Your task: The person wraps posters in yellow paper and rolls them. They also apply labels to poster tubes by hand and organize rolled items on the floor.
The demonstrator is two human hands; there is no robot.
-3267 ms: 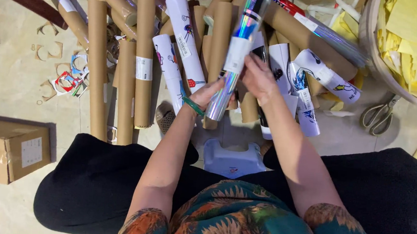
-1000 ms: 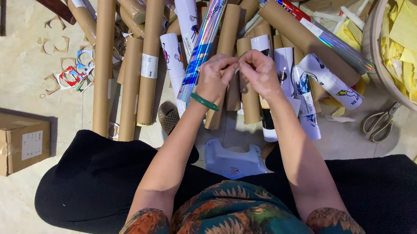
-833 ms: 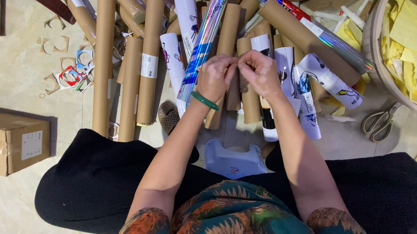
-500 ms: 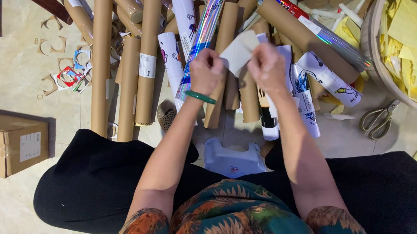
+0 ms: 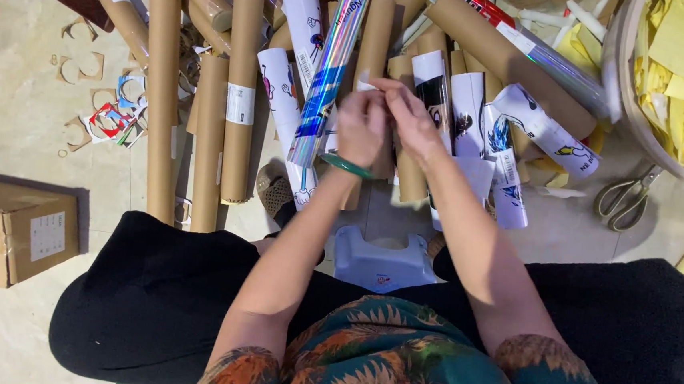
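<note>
Head camera looked straight down, and we saw both hands raised together over a heap of tubes on the floor. Our left hand (image 5: 360, 127) and our right hand (image 5: 411, 121) met at the fingertips, with the fingers curled and pinched on a small white paper scrap (image 5: 364, 84); only its corner showed above the left fingers, so we could not tell its full shape. A green bangle (image 5: 345, 165) sat on the left wrist. Just beside the left hand, a shiny holographic roll (image 5: 330, 75) lay across the heap, slanting up and away from us. Under the hands lay brown cardboard tubes (image 5: 242, 89) and white printed rolls (image 5: 470, 105), many of them touching. A small light-blue stool (image 5: 377, 260) stood between our knees. On the left of the floor a cardboard box (image 5: 12, 229) stood well apart from the heap, and on the right a pair of scissors (image 5: 629, 196) lay near a round basket (image 5: 625, 71) of yellow paper.
</note>
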